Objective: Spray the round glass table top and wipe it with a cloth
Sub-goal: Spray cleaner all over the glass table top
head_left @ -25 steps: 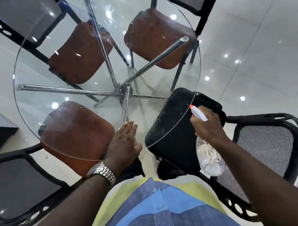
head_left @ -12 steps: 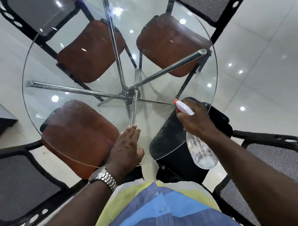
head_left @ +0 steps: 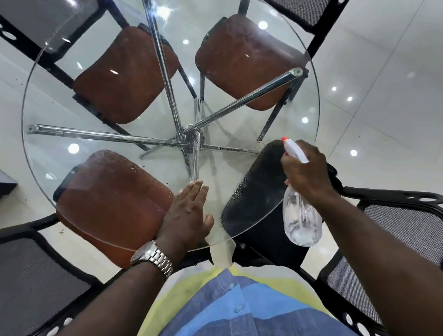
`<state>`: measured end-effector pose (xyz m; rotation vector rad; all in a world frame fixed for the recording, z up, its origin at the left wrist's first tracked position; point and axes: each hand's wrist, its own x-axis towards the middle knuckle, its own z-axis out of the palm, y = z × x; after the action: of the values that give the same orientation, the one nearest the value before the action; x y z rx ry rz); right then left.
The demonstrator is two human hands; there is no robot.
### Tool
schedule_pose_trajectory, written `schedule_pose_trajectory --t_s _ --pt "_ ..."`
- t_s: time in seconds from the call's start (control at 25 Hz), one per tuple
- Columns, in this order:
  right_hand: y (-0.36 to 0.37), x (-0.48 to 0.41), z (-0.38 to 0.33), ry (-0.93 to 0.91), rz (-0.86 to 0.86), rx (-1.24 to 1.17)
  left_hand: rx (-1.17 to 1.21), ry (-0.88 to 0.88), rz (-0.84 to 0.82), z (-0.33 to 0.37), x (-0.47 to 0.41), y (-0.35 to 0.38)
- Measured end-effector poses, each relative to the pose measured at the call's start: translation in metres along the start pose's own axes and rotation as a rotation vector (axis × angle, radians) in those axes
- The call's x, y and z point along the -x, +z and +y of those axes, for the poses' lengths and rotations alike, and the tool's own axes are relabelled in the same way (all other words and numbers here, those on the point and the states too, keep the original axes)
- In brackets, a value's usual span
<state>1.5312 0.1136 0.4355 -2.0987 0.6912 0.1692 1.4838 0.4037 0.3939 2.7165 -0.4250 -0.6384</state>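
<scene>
The round glass table top [head_left: 53, 136] fills the upper middle of the view, with chrome legs [head_left: 106, 136] meeting at a hub beneath it. Fine droplets speckle the glass near its front edge. My left hand [head_left: 188, 212] lies flat on the glass at the near edge, fingers straight and together, a metal watch on the wrist. My right hand [head_left: 305, 175] grips the neck of a clear spray bottle [head_left: 301, 221] with a white head and red nozzle, held over the table's right rim and pointing up-left across the glass. No cloth is in view.
Three brown-seated chairs [head_left: 123, 74] show through the glass. A black seat [head_left: 259, 194] sits under the right rim. Black mesh chair backs stand at the lower left [head_left: 23, 274] and right [head_left: 409, 237]. A glossy white tiled floor surrounds everything.
My right hand has brought the spray bottle leftward from outside the rim to over the table's right edge. The view has shifted closer over the table. My left hand stays flat on the glass.
</scene>
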Motion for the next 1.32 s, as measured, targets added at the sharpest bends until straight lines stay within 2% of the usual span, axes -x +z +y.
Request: schedule_pose_trajectory --t_s 0.24,0.44,0.8,1.04,1.32 --pt "-0.031 0.025 0.049 0.191 0.004 -0.109 -0.025 0.043 -0.035 0.020 -0.001 0.008" --pt "-0.032 0.049 0.078 0.136 -0.021 -0.078 -0.055 0.068 -0.057 0.033 0.003 0.015" --pt "-0.019 0.100 0.103 0.052 -0.204 -0.016 -0.071 0.044 -0.044 0.034 0.034 0.027" --pt "0.010 0.120 0.068 -0.054 -0.323 0.035 -0.020 -0.032 0.019 -0.010 0.066 0.018" --pt "0.119 0.167 -0.012 -0.172 -0.449 0.120 0.057 -0.124 0.069 -0.126 0.117 -0.007"
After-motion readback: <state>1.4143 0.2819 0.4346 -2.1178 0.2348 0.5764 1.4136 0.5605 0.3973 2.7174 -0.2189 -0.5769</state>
